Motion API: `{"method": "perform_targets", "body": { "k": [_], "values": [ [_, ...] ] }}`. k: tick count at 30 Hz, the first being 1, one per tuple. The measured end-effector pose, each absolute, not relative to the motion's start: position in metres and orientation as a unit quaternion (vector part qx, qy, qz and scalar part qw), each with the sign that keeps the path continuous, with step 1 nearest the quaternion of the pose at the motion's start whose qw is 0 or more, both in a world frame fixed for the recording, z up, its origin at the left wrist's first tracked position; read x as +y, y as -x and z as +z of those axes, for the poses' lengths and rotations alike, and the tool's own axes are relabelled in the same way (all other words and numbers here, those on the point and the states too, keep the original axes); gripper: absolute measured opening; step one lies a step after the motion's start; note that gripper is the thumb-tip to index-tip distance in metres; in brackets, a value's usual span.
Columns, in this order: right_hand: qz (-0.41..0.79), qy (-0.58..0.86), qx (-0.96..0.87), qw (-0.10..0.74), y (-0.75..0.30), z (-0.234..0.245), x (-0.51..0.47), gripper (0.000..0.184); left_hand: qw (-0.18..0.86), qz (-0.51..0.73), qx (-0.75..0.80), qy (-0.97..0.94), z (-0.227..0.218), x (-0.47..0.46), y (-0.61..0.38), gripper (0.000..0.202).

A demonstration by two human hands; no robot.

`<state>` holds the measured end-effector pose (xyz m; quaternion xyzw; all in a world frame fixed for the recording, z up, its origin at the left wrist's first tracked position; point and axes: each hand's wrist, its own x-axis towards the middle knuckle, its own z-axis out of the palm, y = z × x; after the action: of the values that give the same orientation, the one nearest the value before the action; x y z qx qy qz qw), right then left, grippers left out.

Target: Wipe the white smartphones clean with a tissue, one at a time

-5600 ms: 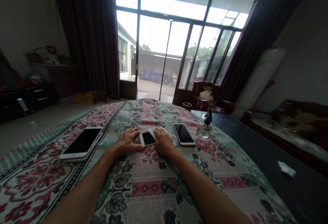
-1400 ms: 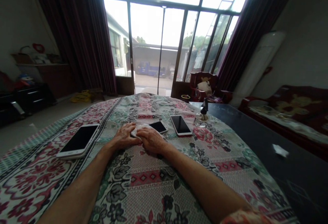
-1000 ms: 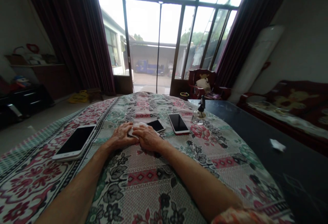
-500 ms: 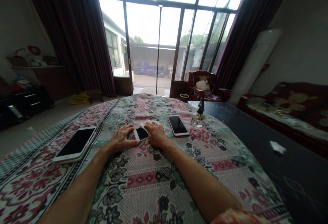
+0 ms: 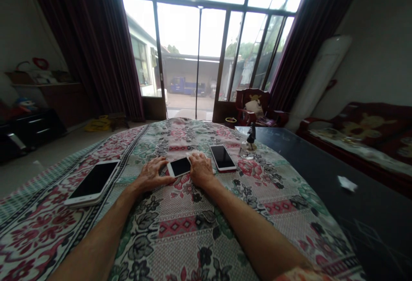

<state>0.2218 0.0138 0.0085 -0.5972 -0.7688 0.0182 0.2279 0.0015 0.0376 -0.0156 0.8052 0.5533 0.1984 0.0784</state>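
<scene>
A small white smartphone with a dark screen lies on the patterned tablecloth in front of me. My left hand grips its left end, thumb along the near edge and fingers at the far edge. At its right end rests my right hand, fingers curled over a white tissue, which is mostly hidden under them. Just to the right lies a second white phone, screen up. A larger white phone lies to the left of my left arm.
A dark figurine on a clear base stands right of the phones. On the dark side table lies a crumpled white paper. A wooden armchair and a sofa stand behind, near the glass doors.
My right hand has slid right across the small phone with the tissue, uncovering more of its screen. My left hand has stayed on the phone's left end.
</scene>
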Motion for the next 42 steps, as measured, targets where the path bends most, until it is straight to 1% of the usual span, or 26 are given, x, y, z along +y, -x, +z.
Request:
{"method": "perform_targets", "body": {
  "k": [4,8,11,13,17,24,30,36,42],
  "values": [
    [-0.009,0.588,-0.778,0.221,-0.214,0.013,0.005,0.028,0.072,0.200,0.551,-0.807,-0.016,0.037,-0.001,0.070],
    [-0.019,0.574,-0.786,0.227,-0.210,0.017,0.003,0.028,0.063,0.203,0.532,-0.820,-0.015,0.036,0.000,0.069],
    [-0.010,0.569,-0.786,0.240,-0.214,0.016,0.009,0.019,0.055,0.197,0.527,-0.825,-0.012,0.032,-0.002,0.068],
    [0.012,0.580,-0.775,0.250,-0.219,0.014,0.016,0.017,0.046,0.195,0.533,-0.822,-0.011,0.029,-0.005,0.066],
    [0.041,0.587,-0.766,0.259,-0.226,0.010,0.030,0.018,0.037,0.198,0.537,-0.819,-0.009,0.024,-0.012,0.062],
    [0.036,0.581,-0.764,0.279,-0.229,0.004,0.042,0.018,0.036,0.202,0.546,-0.812,-0.009,0.018,-0.016,0.058],
    [0.028,0.579,-0.755,0.307,-0.229,-0.005,0.042,0.019,0.021,0.196,0.554,-0.809,-0.011,0.013,-0.018,0.060],
    [0.051,0.609,-0.750,0.255,-0.227,-0.001,0.038,0.024,0.035,0.188,0.561,-0.805,-0.007,0.004,-0.019,0.068],
    [0.060,0.618,-0.750,0.228,-0.229,0.004,0.037,0.023,0.040,0.198,0.570,-0.796,-0.005,0.002,-0.021,0.066]
  ]
}}
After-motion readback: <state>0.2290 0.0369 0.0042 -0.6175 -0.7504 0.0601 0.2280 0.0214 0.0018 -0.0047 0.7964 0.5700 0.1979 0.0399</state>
